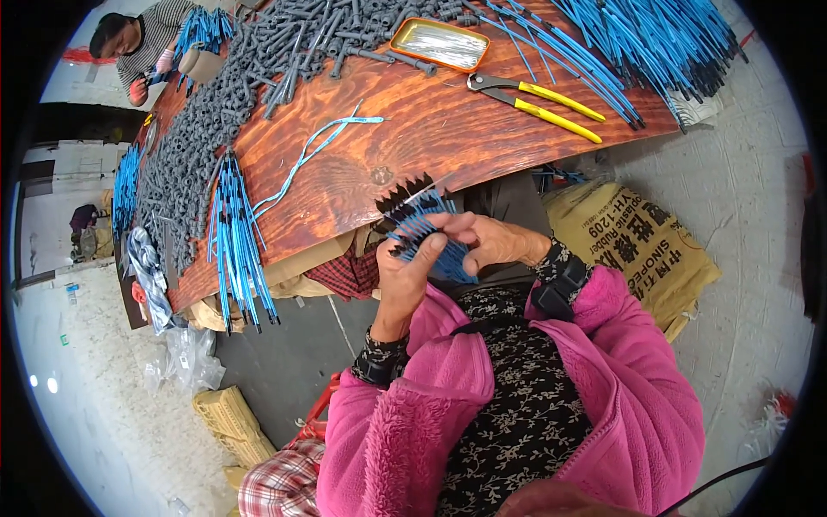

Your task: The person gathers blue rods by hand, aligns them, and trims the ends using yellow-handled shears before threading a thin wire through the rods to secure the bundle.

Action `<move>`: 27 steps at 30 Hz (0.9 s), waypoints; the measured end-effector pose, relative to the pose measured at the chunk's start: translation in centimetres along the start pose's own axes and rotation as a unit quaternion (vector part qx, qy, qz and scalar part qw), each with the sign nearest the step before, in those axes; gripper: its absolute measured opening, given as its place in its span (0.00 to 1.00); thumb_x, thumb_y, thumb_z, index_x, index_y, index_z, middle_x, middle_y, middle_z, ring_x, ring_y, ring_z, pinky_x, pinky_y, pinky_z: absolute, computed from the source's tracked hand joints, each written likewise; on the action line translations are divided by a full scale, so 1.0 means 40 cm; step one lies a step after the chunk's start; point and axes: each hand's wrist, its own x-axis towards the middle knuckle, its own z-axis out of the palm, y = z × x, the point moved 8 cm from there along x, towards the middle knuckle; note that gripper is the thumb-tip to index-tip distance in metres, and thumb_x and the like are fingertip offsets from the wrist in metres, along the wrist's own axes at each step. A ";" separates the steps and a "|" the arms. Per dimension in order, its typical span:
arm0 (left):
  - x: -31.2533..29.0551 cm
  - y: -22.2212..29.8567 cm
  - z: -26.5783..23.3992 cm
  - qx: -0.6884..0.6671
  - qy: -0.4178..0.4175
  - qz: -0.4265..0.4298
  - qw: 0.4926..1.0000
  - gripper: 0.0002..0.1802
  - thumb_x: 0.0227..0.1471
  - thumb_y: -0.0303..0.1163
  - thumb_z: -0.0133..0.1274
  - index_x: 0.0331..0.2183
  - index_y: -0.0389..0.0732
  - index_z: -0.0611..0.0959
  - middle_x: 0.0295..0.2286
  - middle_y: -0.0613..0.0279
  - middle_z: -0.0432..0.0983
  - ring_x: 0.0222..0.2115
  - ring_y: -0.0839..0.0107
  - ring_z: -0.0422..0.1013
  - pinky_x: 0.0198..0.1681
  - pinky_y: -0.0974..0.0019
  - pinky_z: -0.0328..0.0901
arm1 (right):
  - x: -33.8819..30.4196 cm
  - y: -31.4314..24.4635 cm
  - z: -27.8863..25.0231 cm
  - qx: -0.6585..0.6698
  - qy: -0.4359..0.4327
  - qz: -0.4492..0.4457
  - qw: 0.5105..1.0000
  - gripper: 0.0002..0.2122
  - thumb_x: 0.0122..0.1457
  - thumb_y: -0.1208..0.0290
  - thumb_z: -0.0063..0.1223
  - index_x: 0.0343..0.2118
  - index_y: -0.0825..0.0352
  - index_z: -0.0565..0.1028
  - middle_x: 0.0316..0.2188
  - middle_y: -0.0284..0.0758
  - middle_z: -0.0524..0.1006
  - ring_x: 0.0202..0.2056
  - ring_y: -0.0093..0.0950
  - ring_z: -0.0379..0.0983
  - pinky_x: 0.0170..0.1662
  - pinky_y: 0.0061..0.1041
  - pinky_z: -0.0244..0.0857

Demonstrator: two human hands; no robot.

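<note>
A bundle of thin blue rods with black ends (415, 205) is in front of my chest at the table's near edge. My left hand (403, 274) is closed round the bundle, thumb on its near side. From the right, my right hand (493, 241) has its fingers bent against the same rods, its fingertips close to the left thumb. A thin pale strip, perhaps a wire, slants up beside the black ends. The lower part of the bundle is partly hidden behind my fingers.
On the wooden table (319, 194) lie a heap of grey plastic parts (194, 129), yellow-handled pliers (551, 110), a tray of silver wires (444, 43) and blue strips (314, 148). More blue rods (237, 241) overhang the left edge. A yellow sack (633, 241) stands right; a person (142, 43) sits far left.
</note>
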 end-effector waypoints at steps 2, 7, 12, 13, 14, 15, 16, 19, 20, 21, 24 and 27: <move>0.008 -0.044 -0.035 -0.053 0.050 -0.024 0.997 0.17 0.59 0.27 0.54 0.49 0.30 0.77 0.43 0.46 0.79 0.39 0.64 0.78 0.44 0.63 0.73 | 0.007 0.077 -0.008 -0.013 0.012 0.038 0.999 0.29 0.55 0.56 0.66 0.54 0.68 0.70 0.42 0.30 0.76 0.46 0.20 0.68 0.52 0.24 0.63; 0.027 -0.128 -0.101 -0.083 0.096 -0.068 0.990 0.19 0.60 0.27 0.54 0.51 0.30 0.74 0.44 0.45 0.79 0.39 0.63 0.78 0.43 0.61 0.74 | 0.018 0.266 -0.005 0.047 0.073 0.150 0.985 0.24 0.59 0.57 0.62 0.52 0.67 0.70 0.42 0.32 0.75 0.47 0.25 0.70 0.52 0.26 0.64; 0.006 -0.148 -0.115 -0.066 0.096 -0.068 0.991 0.17 0.60 0.27 0.53 0.49 0.32 0.75 0.44 0.43 0.78 0.39 0.63 0.79 0.38 0.63 0.76 | 0.003 0.296 0.028 0.091 0.052 0.131 0.986 0.20 0.63 0.59 0.56 0.51 0.67 0.70 0.44 0.35 0.74 0.48 0.28 0.70 0.52 0.28 0.64; 0.003 -0.149 -0.119 -0.055 0.093 -0.074 0.991 0.17 0.60 0.27 0.53 0.50 0.31 0.75 0.44 0.43 0.78 0.39 0.63 0.79 0.39 0.62 0.76 | 0.003 0.291 0.035 0.087 0.048 0.121 0.988 0.20 0.64 0.59 0.55 0.52 0.68 0.70 0.45 0.35 0.74 0.49 0.28 0.70 0.52 0.28 0.64; 0.001 -0.149 -0.123 -0.045 0.089 -0.081 0.992 0.18 0.60 0.27 0.53 0.50 0.30 0.75 0.44 0.43 0.78 0.39 0.63 0.78 0.40 0.61 0.75 | 0.005 0.286 0.037 0.083 0.045 0.110 0.989 0.19 0.64 0.60 0.54 0.52 0.68 0.69 0.45 0.36 0.74 0.49 0.28 0.70 0.52 0.28 0.64; 0.000 -0.148 -0.127 -0.034 0.084 -0.087 0.992 0.18 0.60 0.26 0.53 0.51 0.29 0.75 0.44 0.43 0.78 0.40 0.62 0.78 0.42 0.61 0.75 | 0.010 0.286 0.037 0.083 0.044 0.111 0.989 0.19 0.64 0.60 0.54 0.52 0.68 0.69 0.45 0.36 0.74 0.49 0.28 0.70 0.52 0.28 0.64; 0.001 -0.144 -0.135 -0.035 0.084 -0.086 0.992 0.18 0.60 0.26 0.53 0.51 0.29 0.75 0.44 0.43 0.78 0.40 0.62 0.78 0.42 0.61 0.75 | 0.017 0.288 0.035 0.080 0.051 0.120 0.988 0.20 0.64 0.60 0.54 0.52 0.68 0.69 0.46 0.36 0.74 0.49 0.28 0.69 0.52 0.28 0.64; 0.021 -0.114 -0.167 -0.053 0.081 -0.074 0.993 0.17 0.60 0.25 0.52 0.50 0.29 0.75 0.44 0.43 0.78 0.40 0.62 0.78 0.42 0.60 0.75 | 0.056 0.288 0.029 0.067 0.063 0.131 0.987 0.20 0.65 0.61 0.54 0.53 0.69 0.68 0.46 0.37 0.73 0.50 0.28 0.69 0.53 0.29 0.64; 0.029 -0.109 -0.169 -0.054 0.078 -0.070 0.993 0.17 0.60 0.25 0.52 0.50 0.29 0.75 0.44 0.43 0.78 0.40 0.62 0.78 0.42 0.60 0.75 | 0.059 0.298 0.027 0.040 0.079 0.103 0.991 0.21 0.64 0.60 0.54 0.53 0.69 0.68 0.46 0.36 0.73 0.49 0.28 0.69 0.52 0.29 0.64; 0.033 -0.109 -0.168 -0.053 0.067 -0.078 0.993 0.17 0.60 0.25 0.52 0.49 0.29 0.76 0.44 0.43 0.78 0.40 0.62 0.78 0.42 0.60 0.75 | 0.062 0.307 0.024 0.013 0.095 0.075 0.993 0.21 0.64 0.59 0.55 0.53 0.69 0.68 0.46 0.36 0.73 0.49 0.28 0.69 0.52 0.29 0.64; 0.019 -0.112 -0.167 -0.055 0.058 -0.095 0.992 0.16 0.59 0.24 0.53 0.49 0.29 0.76 0.44 0.43 0.78 0.40 0.61 0.78 0.43 0.60 0.75 | 0.070 0.283 0.019 -0.016 0.079 0.074 0.994 0.23 0.63 0.57 0.56 0.54 0.69 0.67 0.47 0.36 0.73 0.49 0.28 0.68 0.53 0.29 0.64; 0.021 -0.111 -0.171 -0.056 0.056 -0.087 0.993 0.16 0.59 0.24 0.53 0.48 0.29 0.76 0.44 0.43 0.78 0.40 0.61 0.78 0.43 0.61 0.74 | 0.070 0.284 0.006 -0.023 0.026 0.119 0.992 0.26 0.62 0.55 0.57 0.55 0.69 0.67 0.47 0.36 0.73 0.50 0.28 0.68 0.53 0.29 0.63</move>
